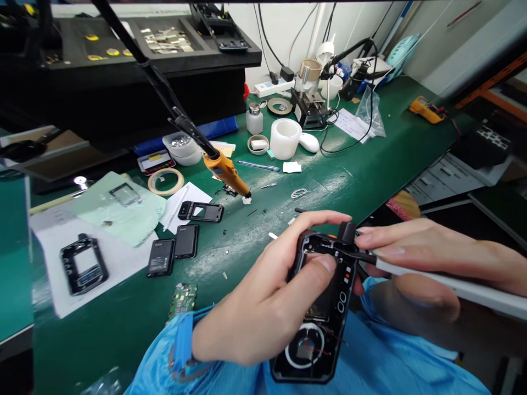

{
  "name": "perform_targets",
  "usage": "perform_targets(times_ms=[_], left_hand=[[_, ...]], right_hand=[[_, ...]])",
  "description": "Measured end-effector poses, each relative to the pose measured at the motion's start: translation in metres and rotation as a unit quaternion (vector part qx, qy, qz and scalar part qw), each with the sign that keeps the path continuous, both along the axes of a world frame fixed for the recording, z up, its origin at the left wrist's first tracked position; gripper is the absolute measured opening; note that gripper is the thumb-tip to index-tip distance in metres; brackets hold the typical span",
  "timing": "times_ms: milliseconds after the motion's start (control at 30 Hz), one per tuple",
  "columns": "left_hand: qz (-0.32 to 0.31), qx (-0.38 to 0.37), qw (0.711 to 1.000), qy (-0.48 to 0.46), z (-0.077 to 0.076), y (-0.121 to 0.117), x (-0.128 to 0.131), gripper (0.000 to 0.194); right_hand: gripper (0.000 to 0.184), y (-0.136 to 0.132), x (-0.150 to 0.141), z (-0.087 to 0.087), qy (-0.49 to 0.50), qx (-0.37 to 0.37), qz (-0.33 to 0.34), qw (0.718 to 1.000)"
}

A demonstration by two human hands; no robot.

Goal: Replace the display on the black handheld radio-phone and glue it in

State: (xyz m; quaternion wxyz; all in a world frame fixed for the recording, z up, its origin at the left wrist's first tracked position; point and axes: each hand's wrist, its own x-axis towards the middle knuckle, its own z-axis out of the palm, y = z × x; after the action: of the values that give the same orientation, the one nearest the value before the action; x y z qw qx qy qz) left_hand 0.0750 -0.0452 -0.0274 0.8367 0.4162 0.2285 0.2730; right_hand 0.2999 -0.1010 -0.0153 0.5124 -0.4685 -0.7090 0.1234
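My left hand [263, 307] is wrapped around a black handheld radio housing [282, 368], its thumb pressed on the inner face near the top. Inside the housing show a white ring, thin red wires and small orange parts. A white-handled tool with a dark narrow tip [448, 284] is gripped in my right hand [440, 247]. That tip reaches the housing's upper edge beside the stubby knob [347, 231]; whether it touches is unclear. Left of my blue sleeve lies a green circuit board [184, 299], partly covered by the sleeve.
Two black batteries [161, 258] lie near a black frame [209, 212]. Another housing [84, 263] rests on paper at left. An orange electric screwdriver [226, 171] hangs over the green bench. Tape rolls [285, 140], a bottle [254, 119] and a multimeter [427, 109] stand farther back.
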Motion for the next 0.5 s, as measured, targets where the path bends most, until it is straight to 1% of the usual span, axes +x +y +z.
perform_targets(times_ms=[67, 100, 233, 367, 500], left_hand=[[0.004, 0.000, 1.000, 0.006, -0.0007, 0.0001, 0.0003, 0.034], [0.004, 0.001, 1.000, 0.007, -0.0010, 0.0002, 0.0004, 0.034], [0.009, -0.009, 1.000, -0.001, -0.0018, 0.0001, -0.0003, 0.034], [0.014, -0.006, 1.000, 0.000, -0.0012, -0.0006, -0.0024, 0.031], [0.013, -0.005, 1.000, -0.004, -0.0002, 0.0006, -0.0028, 0.032]], right_hand=[[0.027, 0.0008, 0.0059, -0.0007, -0.055, 0.022, 0.041, 0.997], [0.028, 0.0006, 0.0077, -0.0011, -0.070, 0.021, 0.047, 0.996], [0.029, -0.0027, 0.0088, -0.0004, -0.076, -0.012, 0.038, 0.996], [0.031, -0.0062, 0.0074, 0.0003, -0.093, -0.015, 0.026, 0.995], [0.034, -0.0074, 0.0070, -0.0009, -0.117, -0.012, -0.005, 0.993]])
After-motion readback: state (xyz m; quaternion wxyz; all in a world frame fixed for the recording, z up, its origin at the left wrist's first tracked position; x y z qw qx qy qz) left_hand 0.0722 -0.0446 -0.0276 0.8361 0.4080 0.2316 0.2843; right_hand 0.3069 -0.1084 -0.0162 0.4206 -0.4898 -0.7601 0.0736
